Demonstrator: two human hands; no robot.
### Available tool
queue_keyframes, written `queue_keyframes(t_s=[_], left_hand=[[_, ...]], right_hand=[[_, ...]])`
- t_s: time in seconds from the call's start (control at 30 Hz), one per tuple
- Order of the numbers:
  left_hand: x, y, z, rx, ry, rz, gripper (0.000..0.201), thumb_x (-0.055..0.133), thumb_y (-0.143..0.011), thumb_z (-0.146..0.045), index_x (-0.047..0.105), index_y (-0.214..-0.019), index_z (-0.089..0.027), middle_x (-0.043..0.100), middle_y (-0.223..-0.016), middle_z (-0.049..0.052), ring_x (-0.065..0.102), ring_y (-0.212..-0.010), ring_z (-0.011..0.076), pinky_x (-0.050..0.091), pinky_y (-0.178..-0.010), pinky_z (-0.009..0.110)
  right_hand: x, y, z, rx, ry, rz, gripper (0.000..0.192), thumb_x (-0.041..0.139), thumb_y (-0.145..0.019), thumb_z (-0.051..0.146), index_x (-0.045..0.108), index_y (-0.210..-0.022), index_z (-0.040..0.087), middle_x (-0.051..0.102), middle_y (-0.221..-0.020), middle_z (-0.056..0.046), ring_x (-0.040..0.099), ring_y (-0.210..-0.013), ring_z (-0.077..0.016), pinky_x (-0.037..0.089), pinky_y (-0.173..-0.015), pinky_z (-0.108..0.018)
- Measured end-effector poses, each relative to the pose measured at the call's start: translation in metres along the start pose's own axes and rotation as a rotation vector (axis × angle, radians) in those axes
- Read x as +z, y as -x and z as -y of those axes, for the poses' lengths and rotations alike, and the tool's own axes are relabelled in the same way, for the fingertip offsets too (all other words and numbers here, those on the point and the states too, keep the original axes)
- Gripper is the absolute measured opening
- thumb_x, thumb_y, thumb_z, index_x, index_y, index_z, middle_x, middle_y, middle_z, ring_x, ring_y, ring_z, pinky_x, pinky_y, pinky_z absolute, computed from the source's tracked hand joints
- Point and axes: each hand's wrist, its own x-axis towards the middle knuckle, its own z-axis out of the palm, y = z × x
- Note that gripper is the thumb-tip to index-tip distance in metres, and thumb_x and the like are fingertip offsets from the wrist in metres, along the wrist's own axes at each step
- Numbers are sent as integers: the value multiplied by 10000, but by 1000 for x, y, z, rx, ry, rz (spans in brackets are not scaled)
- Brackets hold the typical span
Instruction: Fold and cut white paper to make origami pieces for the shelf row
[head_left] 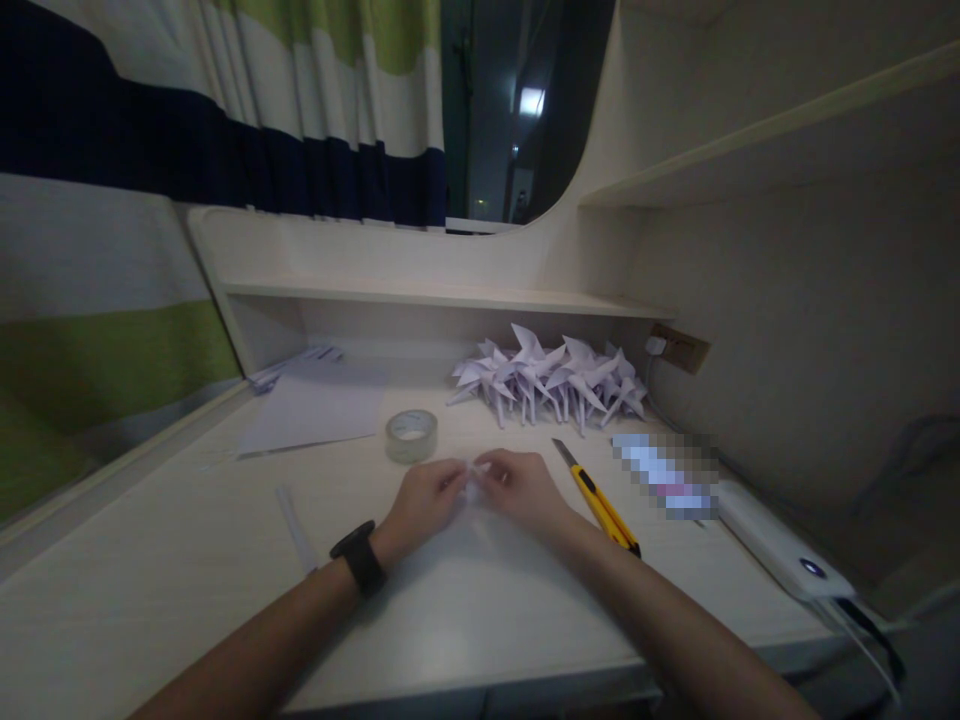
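Forearms [675, 620], hands [427, 503] pinching small whitish piece [472, 484]

Curtain [322, 175], navy/wht/grn bands, upper L, next to dk window [495, 120]. Shelf [420, 292] below both. Wall socket [688, 351] w/ plug [655, 346] in, R. Wht pwr bank [776, 540] on desk [150, 590] w/ cables [859, 640].

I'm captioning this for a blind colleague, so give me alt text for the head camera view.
A person's left hand and right hand meet over a pale desk, pinching a small whitish piece. A clear tape roll and yellow box cutter, blade out, lie nearby; white paper pinwheels are heaped behind, with flat paper to their left.
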Motion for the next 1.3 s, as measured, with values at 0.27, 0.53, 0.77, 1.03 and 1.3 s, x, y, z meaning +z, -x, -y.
queue_keyframes(t_s=[0.27, 0.53, 0.77, 1.03, 1.3], left_hand=[[-3, 1, -2, 50, -110, 12, 282, 435, -908, -241, 674, -775, -175, 697, -774, 47, 599, -703, 166, 368, -626, 252], [-5, 2, -10, -36, -156, -40, 266, 502, -887, -294, 686, -730, -183, 693, -713, 25, 607, -672, 161, 371, -619, 250], [-5, 3, -12, -50, -67, -64, 214, 512, -873, -242, 718, -837, -194, 726, -799, 24, 640, -725, 168, 406, -653, 253], [-5, 2, -12, -95, -30, -94, 198, 528, -858, -247, 716, -828, -195, 735, -819, 26, 656, -743, 178, 426, -671, 265], [-4, 0, -8, -138, 21, -93, 179, 548, -842, -254, 701, -779, -185, 721, -786, 18, 641, -739, 174, 420, -678, 266]], right_hand=[[-1, -4, -2, 151, -297, 77, 253, 680, -757, 335, 709, -930, 153, 625, -598, -2, 534, -508, -112, 385, -484, -204], [-2, -3, 3, 146, -235, 76, 193, 684, -750, 326, 722, -832, 156, 639, -602, -9, 537, -523, -114, 369, -488, -204], [-4, -4, 2, 147, -198, 71, 136, 667, -741, 244, 725, -831, 160, 633, -590, -1, 530, -512, -112, 354, -481, -201], [-6, -3, 5, 152, -182, 60, 132, 657, -735, 212, 730, -834, 164, 641, -607, -2, 543, -524, -113, 367, -487, -198], [-6, -3, 4, 144, -143, 54, 141, 655, -722, 193, 734, -830, 147, 641, -600, -5, 543, -517, -106, 364, -487, -192]])
